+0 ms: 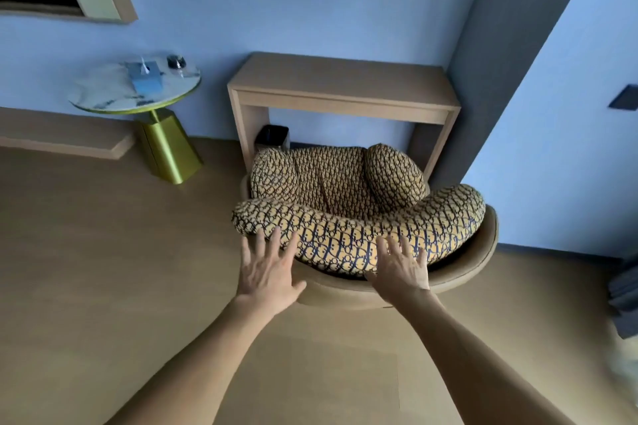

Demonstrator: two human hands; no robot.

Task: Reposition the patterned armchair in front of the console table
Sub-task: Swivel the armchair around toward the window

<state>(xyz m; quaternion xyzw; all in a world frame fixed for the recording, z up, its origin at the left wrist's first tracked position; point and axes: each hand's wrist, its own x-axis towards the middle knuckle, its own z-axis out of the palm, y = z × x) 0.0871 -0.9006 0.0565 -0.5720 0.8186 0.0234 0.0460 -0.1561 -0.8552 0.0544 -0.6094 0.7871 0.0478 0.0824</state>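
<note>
The patterned armchair (345,197) has yellow-and-navy printed cushions in a tan round shell, and its seat faces the wooden console table (341,86) against the blue wall, with its front tucked under the table's opening. My left hand (267,269) is spread flat, fingers apart, over the left part of the chair's back rim. At the middle of the back, my right hand (402,267) is spread flat too, fingers on the curved back cushion. Neither hand is closed around anything.
A round marble side table (103,93) on a gold base stands to the left, with a tissue box (146,78) on it. A small black bin (272,136) sits under the console's left side. A grey wall column (483,79) rises right of the chair.
</note>
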